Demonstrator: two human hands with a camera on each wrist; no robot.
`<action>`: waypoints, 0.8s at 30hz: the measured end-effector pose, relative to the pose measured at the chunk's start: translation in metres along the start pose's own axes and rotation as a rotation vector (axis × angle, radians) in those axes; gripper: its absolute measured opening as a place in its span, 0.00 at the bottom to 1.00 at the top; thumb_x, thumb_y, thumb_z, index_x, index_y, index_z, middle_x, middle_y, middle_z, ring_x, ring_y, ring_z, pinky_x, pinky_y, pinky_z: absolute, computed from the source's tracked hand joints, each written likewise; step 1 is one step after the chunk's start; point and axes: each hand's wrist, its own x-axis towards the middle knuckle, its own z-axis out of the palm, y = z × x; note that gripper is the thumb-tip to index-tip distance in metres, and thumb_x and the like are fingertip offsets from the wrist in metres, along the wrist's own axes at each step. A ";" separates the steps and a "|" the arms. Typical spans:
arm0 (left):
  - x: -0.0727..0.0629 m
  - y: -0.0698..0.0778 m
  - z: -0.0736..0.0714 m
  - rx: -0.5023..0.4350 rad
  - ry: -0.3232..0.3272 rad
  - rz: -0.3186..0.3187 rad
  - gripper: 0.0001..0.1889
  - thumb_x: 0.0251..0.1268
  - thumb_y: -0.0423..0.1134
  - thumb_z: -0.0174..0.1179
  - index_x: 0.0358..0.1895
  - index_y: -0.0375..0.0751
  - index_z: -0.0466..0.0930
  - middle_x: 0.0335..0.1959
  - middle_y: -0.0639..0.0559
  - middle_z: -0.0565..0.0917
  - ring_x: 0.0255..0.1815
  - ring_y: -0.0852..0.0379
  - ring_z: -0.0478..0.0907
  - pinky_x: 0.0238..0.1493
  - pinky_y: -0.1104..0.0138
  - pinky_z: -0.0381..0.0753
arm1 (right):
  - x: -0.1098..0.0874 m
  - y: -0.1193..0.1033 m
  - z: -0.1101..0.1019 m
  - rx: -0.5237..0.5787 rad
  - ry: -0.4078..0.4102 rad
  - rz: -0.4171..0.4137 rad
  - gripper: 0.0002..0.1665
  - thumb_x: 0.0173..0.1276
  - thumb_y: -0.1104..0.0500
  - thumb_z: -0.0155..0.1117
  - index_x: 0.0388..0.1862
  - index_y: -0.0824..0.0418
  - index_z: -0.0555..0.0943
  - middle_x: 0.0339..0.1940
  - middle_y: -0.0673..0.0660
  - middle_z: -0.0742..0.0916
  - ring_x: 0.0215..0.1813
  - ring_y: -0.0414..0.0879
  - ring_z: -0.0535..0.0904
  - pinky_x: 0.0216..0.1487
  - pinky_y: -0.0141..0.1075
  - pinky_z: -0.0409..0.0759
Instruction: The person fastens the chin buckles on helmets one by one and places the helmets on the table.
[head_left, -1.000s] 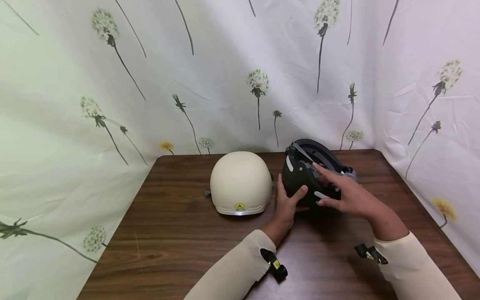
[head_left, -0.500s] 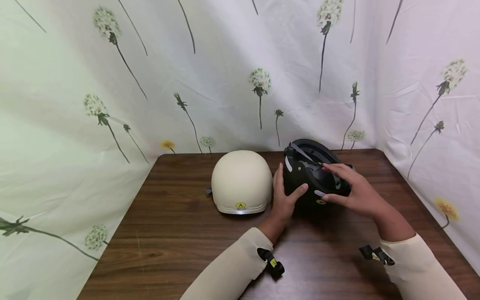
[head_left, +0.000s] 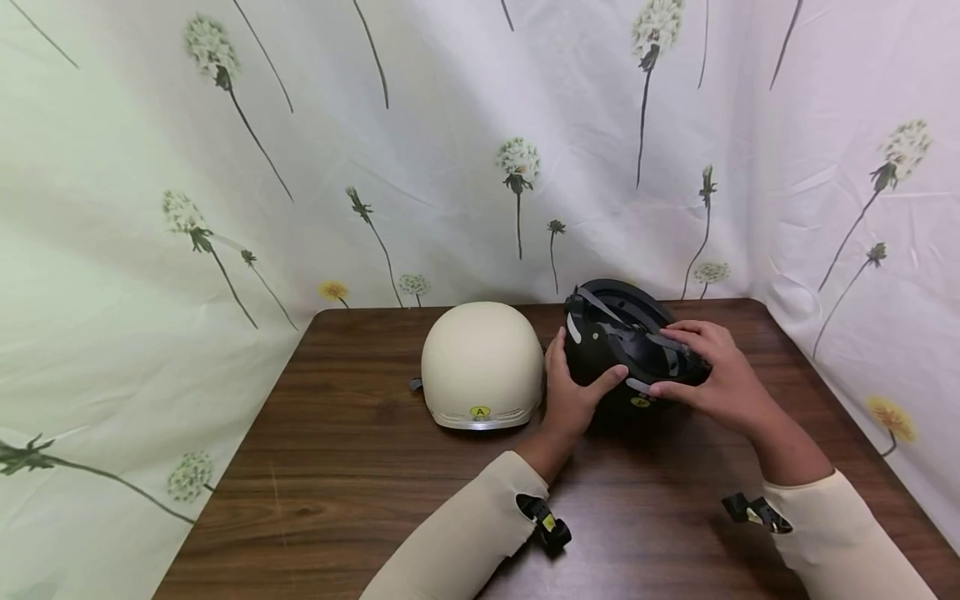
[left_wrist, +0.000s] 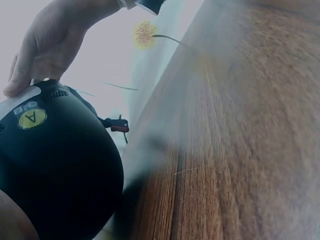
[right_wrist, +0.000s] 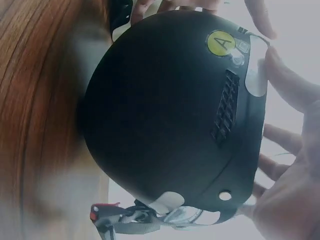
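Observation:
A matte black helmet point(head_left: 592, 357) lies tipped back on its crown, its open side and dark padding facing up. My left hand point(head_left: 572, 404) holds its left side, thumb over the near shell. At the right, my right hand point(head_left: 723, 379) grips the rim with the thumb outside and the fingers reaching in over the edge. A grey chin strap point(head_left: 600, 302) crosses the opening; its black and red buckle point(right_wrist: 102, 212) hangs down in the right wrist view. Near the rim, a yellow "A" sticker point(right_wrist: 221, 43) shows beside a pale reflective patch point(right_wrist: 257, 67).
Close to the left of my left hand, a cream helmet point(head_left: 483, 358) rests dome up, also with a yellow "A" sticker. Both helmets sit toward the back of the dark wooden table point(head_left: 322, 500). A white flower-print cloth point(head_left: 442, 167) hangs behind and along the sides.
The black helmet has turned slightly, bringing its yellow sticker into view at the front. My right hand has shifted right along the rim; my left hand stays on the left side.

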 end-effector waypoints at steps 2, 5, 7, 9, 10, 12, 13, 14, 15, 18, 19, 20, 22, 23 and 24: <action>0.001 0.000 0.000 0.006 0.005 0.000 0.65 0.55 0.70 0.78 0.90 0.51 0.52 0.89 0.49 0.56 0.88 0.49 0.56 0.87 0.42 0.55 | 0.000 0.001 -0.001 -0.022 -0.012 0.039 0.47 0.54 0.53 0.92 0.72 0.64 0.82 0.73 0.70 0.77 0.77 0.72 0.63 0.66 0.70 0.64; 0.002 0.000 0.000 0.027 0.011 0.022 0.64 0.56 0.67 0.78 0.90 0.47 0.52 0.90 0.46 0.56 0.88 0.48 0.56 0.87 0.43 0.55 | 0.000 0.003 -0.003 -0.056 -0.047 0.106 0.51 0.57 0.48 0.90 0.74 0.66 0.79 0.77 0.73 0.73 0.79 0.76 0.58 0.68 0.75 0.62; 0.003 0.000 0.000 0.046 0.017 0.036 0.63 0.56 0.65 0.78 0.90 0.45 0.52 0.90 0.45 0.56 0.88 0.47 0.56 0.87 0.43 0.56 | 0.000 0.004 -0.003 -0.063 -0.064 0.141 0.52 0.58 0.46 0.89 0.76 0.66 0.77 0.79 0.74 0.70 0.80 0.78 0.57 0.68 0.76 0.62; 0.004 0.001 0.000 0.059 0.022 0.050 0.63 0.57 0.63 0.77 0.89 0.41 0.52 0.89 0.43 0.56 0.89 0.46 0.56 0.87 0.43 0.56 | -0.001 0.005 -0.004 -0.061 -0.080 0.168 0.53 0.60 0.45 0.88 0.78 0.66 0.75 0.80 0.74 0.68 0.80 0.78 0.58 0.69 0.77 0.63; 0.004 0.002 0.000 0.063 0.025 0.052 0.62 0.57 0.61 0.77 0.89 0.40 0.52 0.89 0.42 0.57 0.88 0.46 0.56 0.87 0.43 0.57 | -0.001 0.005 -0.004 -0.059 -0.084 0.174 0.53 0.61 0.45 0.87 0.78 0.66 0.74 0.81 0.74 0.68 0.80 0.78 0.58 0.68 0.77 0.64; 0.004 0.003 0.000 0.071 0.030 0.057 0.61 0.57 0.59 0.76 0.89 0.39 0.53 0.89 0.42 0.58 0.88 0.45 0.57 0.87 0.43 0.57 | -0.001 0.006 -0.004 -0.053 -0.091 0.180 0.53 0.62 0.46 0.87 0.79 0.67 0.74 0.81 0.75 0.67 0.79 0.77 0.60 0.68 0.76 0.65; 0.005 0.003 0.000 0.076 0.030 0.057 0.61 0.57 0.58 0.76 0.89 0.40 0.53 0.89 0.42 0.58 0.88 0.45 0.57 0.87 0.43 0.57 | -0.001 0.007 -0.004 -0.048 -0.093 0.180 0.53 0.62 0.47 0.87 0.79 0.67 0.73 0.81 0.75 0.67 0.79 0.77 0.61 0.68 0.76 0.66; 0.005 0.003 0.000 0.079 0.031 0.057 0.60 0.57 0.58 0.76 0.89 0.42 0.54 0.89 0.43 0.58 0.88 0.45 0.57 0.86 0.42 0.57 | -0.002 0.007 -0.004 -0.044 -0.096 0.184 0.53 0.63 0.47 0.86 0.79 0.67 0.73 0.81 0.75 0.67 0.79 0.77 0.62 0.68 0.75 0.66; 0.005 0.003 0.000 0.081 0.029 0.054 0.59 0.57 0.57 0.76 0.89 0.44 0.54 0.89 0.44 0.58 0.88 0.45 0.57 0.86 0.42 0.57 | -0.002 0.008 -0.004 -0.038 -0.096 0.185 0.53 0.63 0.48 0.86 0.80 0.67 0.72 0.81 0.75 0.67 0.79 0.76 0.62 0.68 0.75 0.67; 0.006 0.004 0.000 0.077 0.018 0.055 0.58 0.58 0.58 0.74 0.90 0.48 0.54 0.89 0.46 0.58 0.88 0.46 0.57 0.86 0.40 0.56 | -0.002 0.009 -0.005 -0.020 -0.092 0.194 0.53 0.65 0.48 0.85 0.81 0.67 0.71 0.81 0.75 0.66 0.78 0.75 0.64 0.68 0.74 0.68; 0.006 0.005 -0.001 0.074 0.012 0.057 0.57 0.59 0.58 0.73 0.90 0.48 0.54 0.89 0.47 0.57 0.88 0.46 0.56 0.86 0.40 0.55 | -0.002 0.010 -0.005 -0.013 -0.088 0.195 0.52 0.65 0.48 0.85 0.81 0.68 0.71 0.81 0.75 0.67 0.78 0.75 0.64 0.68 0.73 0.68; 0.007 0.006 -0.001 0.072 0.008 0.061 0.57 0.60 0.58 0.73 0.90 0.48 0.54 0.89 0.46 0.57 0.89 0.46 0.56 0.87 0.40 0.55 | -0.002 0.010 -0.006 -0.005 -0.081 0.193 0.52 0.66 0.49 0.84 0.81 0.68 0.71 0.81 0.75 0.67 0.78 0.75 0.64 0.68 0.73 0.68; 0.007 0.006 -0.002 0.081 0.010 0.083 0.56 0.61 0.58 0.72 0.90 0.46 0.54 0.89 0.45 0.57 0.88 0.44 0.57 0.86 0.40 0.56 | -0.003 0.012 -0.006 0.006 -0.066 0.188 0.51 0.66 0.50 0.84 0.80 0.69 0.71 0.81 0.75 0.67 0.77 0.75 0.65 0.67 0.73 0.68; 0.007 0.005 -0.002 0.084 0.014 0.097 0.55 0.62 0.58 0.72 0.89 0.45 0.55 0.89 0.43 0.57 0.88 0.43 0.57 0.86 0.40 0.57 | -0.003 0.012 -0.006 0.012 -0.058 0.186 0.51 0.66 0.50 0.84 0.80 0.69 0.71 0.81 0.76 0.67 0.77 0.75 0.65 0.67 0.73 0.68; 0.008 0.004 -0.003 0.087 0.018 0.108 0.54 0.63 0.57 0.72 0.89 0.44 0.55 0.89 0.42 0.58 0.88 0.43 0.57 0.86 0.40 0.57 | -0.003 0.013 -0.006 0.018 -0.049 0.184 0.50 0.66 0.51 0.84 0.79 0.69 0.72 0.80 0.76 0.68 0.77 0.75 0.64 0.67 0.73 0.68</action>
